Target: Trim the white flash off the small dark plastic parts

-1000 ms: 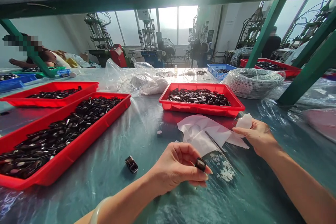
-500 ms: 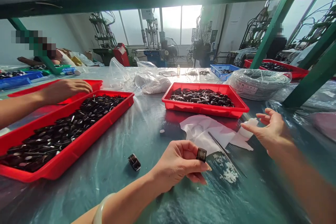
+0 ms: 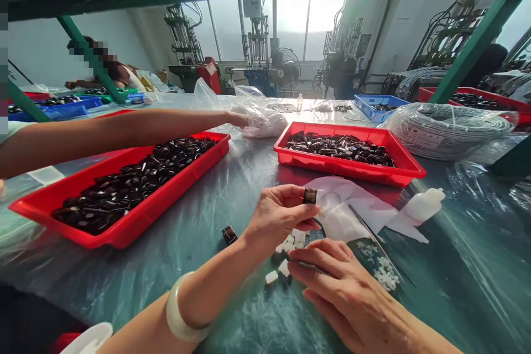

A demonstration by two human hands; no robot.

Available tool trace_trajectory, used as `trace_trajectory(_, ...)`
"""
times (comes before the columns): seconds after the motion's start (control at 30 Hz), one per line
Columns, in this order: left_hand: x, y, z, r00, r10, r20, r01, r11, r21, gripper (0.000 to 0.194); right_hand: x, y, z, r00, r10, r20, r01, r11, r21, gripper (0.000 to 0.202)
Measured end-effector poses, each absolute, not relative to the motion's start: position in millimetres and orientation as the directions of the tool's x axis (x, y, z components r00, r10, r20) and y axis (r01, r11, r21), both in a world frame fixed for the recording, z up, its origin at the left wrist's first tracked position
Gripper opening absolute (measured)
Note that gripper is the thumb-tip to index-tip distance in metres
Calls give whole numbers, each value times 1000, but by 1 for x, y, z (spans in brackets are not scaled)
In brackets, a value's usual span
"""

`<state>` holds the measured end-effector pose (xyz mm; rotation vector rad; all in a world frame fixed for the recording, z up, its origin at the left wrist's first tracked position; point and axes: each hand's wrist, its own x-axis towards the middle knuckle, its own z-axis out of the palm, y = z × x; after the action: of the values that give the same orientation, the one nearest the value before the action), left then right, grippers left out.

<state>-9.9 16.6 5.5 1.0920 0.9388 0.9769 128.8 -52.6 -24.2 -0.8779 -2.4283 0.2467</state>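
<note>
My left hand (image 3: 282,210) pinches a small dark plastic housing (image 3: 310,196) between thumb and fingers, raised over the table. My right hand (image 3: 344,287) is lower and to the right, fingers stretched toward several small white blocks (image 3: 271,277); its fingertips are at one block, and I see nothing gripped. Another dark housing (image 3: 229,235) lies left of my left forearm. Beyond my hands are a crumpled white sheet (image 3: 344,221) and a thin metal rod (image 3: 373,235). Small white bits (image 3: 385,276) lie beside the rod. A white squeeze bottle (image 3: 423,206) lies on its side.
Red trays of dark pieces stand at left (image 3: 124,240) and ahead (image 3: 348,170). A co-worker's arm (image 3: 136,127) reaches over the left tray to a clear plastic bag (image 3: 261,121). A wrapped cable coil (image 3: 443,130) sits right. Green posts (image 3: 477,38) and a shelf overhang.
My right hand has moved from beside the bottle to the white blocks. My left hand still holds the housing. The co-worker's hand has stretched to the plastic bag. The view has turned left.
</note>
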Motion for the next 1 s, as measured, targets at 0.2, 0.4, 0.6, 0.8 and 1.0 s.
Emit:
trace_trajectory(0.2, -6, 11, 4, 337, 930, -150, -168, 216, 962, 26, 116, -57, -43, -655, 653, 380, 580, 757, -302, 24)
trace_trajectory(0.4, -1, 5, -6, 434, 893, -119, -151, 202, 968, 16, 125, -56, -46, -586, 719, 374, 605, 695, -389, 18)
trace_trajectory(0.6, 0, 6, -11, 439, 895, -73, -86, 123, 989, 12, 128, -55, -41, -568, 732, 376, 570, 680, -462, 23)
trace_trajectory(0.8, 0, 4, -11, 442, 893, -82, -23, 103, 994, 13, 133, -57, -44, -588, 734, 340, 533, 668, -519, 20)
trace_trajectory(1.0, -1, 3, -11, 450, 891, -67, 1, 75, 997, 12, 133, -57, -44, -600, 666, 443, 483, 743, -463, 21)
